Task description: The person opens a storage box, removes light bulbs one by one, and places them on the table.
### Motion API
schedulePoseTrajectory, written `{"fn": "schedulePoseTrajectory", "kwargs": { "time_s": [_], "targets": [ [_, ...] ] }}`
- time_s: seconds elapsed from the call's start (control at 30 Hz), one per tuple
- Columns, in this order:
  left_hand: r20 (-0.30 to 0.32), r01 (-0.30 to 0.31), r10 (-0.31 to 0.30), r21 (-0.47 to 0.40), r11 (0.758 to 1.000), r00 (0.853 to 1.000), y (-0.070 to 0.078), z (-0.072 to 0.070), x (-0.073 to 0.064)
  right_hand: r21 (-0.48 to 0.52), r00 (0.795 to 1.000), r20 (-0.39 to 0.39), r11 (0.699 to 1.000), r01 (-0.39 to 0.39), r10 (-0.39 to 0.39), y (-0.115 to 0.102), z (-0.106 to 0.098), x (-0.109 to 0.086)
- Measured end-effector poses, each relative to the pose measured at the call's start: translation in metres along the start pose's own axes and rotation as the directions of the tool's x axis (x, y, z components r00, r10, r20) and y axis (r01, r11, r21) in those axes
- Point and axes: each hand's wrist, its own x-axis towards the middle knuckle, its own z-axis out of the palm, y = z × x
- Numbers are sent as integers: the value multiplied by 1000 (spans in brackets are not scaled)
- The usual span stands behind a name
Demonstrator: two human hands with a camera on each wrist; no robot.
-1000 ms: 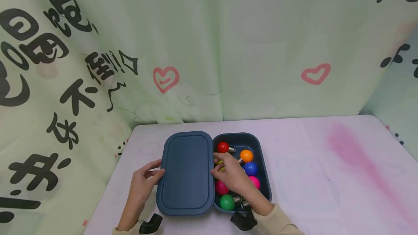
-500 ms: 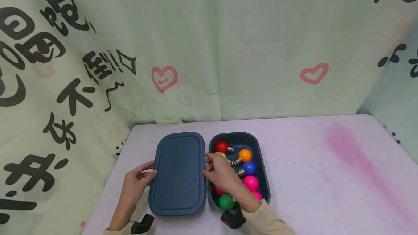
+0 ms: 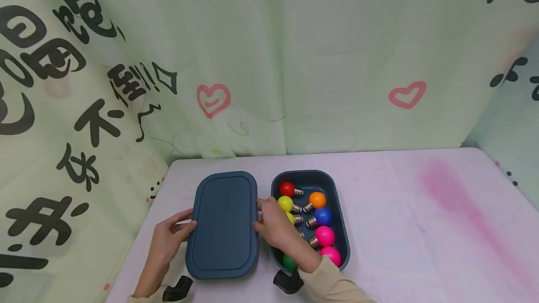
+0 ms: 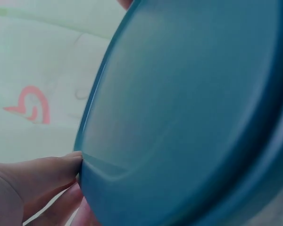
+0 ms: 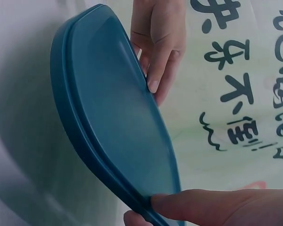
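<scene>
While pinching lid (image 3: 223, 226) by opp. long sides w/ L hand (image 3: 167, 237) and R hand (image 3: 275, 223), equally near, holds it betw. box (image 3: 316, 179) and L edge of desk (image 3: 400, 228), long axis roughly toward far edge.

Slvs (image 3: 332, 282) are beige, w/ blk wrist pcs (image 3: 288, 282).
</scene>
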Motion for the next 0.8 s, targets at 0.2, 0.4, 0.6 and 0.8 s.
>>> {"fn": "schedulePoseTrajectory", "kwargs": {
  "time_s": [0.2,0.4,0.6,0.8],
  "targets": [
    [19,11,-12,26,1000,1000,-6,-7,2,-51,1000,11,999,-5,6,-5,8,4],
    [26,27,-28,51,998,999,-11,-10,7,-126,1000,26,992,10,-7,-6,15,8],
    [22,30,-31,59,998,999,-19,-10,10,-166,999,34,986,11,-5,-8,20,10],
    [20,42,-44,93,995,999,-26,-10,10,-193,999,37,981,-18,25,-10,26,12]
  ]
}}
